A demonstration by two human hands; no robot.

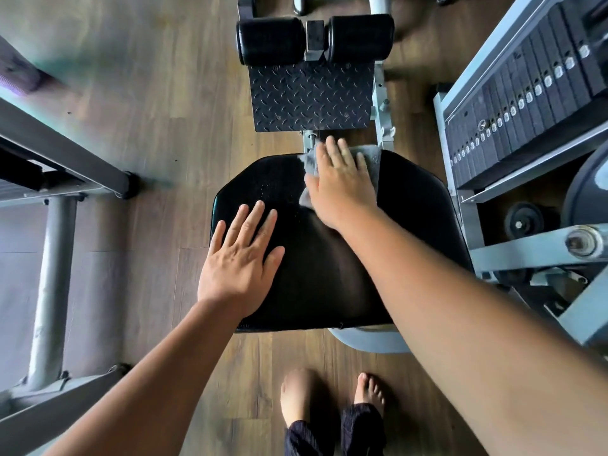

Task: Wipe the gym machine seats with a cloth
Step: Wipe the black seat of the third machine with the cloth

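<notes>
Lying under right hand (pixel 342 185), cloth (pixel 370 159) covers seat (pixel 316 274).

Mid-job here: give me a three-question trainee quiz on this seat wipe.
1. True or false: the left hand holds the cloth.
2. Where on the seat is the cloth? A) far edge, near the footplate B) near edge C) on the floor
3. Fill in: the weight stack stands on the person's ____ side.

Key:
1. False; it lies flat on the seat, and the right hand presses the cloth.
2. A
3. right
</notes>
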